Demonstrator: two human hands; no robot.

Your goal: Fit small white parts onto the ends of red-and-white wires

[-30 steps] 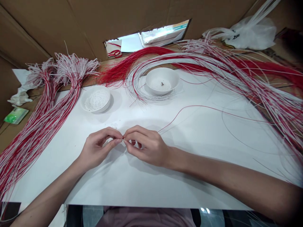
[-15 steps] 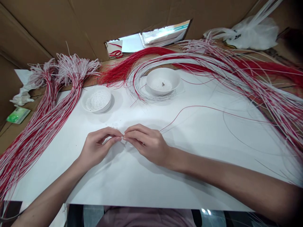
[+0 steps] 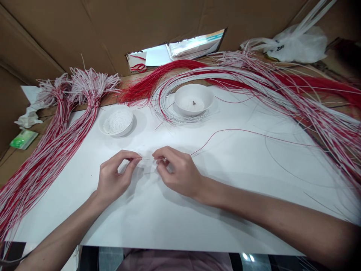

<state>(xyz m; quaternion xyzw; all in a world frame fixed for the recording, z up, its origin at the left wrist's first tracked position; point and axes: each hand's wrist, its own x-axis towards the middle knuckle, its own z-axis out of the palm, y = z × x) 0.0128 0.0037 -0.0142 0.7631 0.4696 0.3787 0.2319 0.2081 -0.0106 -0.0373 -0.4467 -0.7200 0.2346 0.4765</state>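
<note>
My left hand (image 3: 117, 175) pinches the end of a thin white strand (image 3: 146, 158) between thumb and fingertips. Just right of it, my right hand (image 3: 179, 171) has its fingers closed on the same strand, with a short stretch showing between the hands. From behind my right hand a thin red cord (image 3: 239, 130) curves away to the right over the white sheet (image 3: 169, 226). Beyond my left hand stands a white bowl (image 3: 117, 121) of small white pieces. A second white bowl (image 3: 194, 100), farther back, holds a little white material and a small dark bit.
Bundles of red and white cords (image 3: 67, 131) lie along the left. More red and white strands (image 3: 282, 90) sweep across the back and right. A plastic bag (image 3: 301, 43) sits at the back right, a green packet (image 3: 23, 139) at the far left, before a cardboard wall (image 3: 98, 30).
My hands have moved apart from fingertips touching, my left to the left and my right slightly right. A stretch of white strand now shows between them.
</note>
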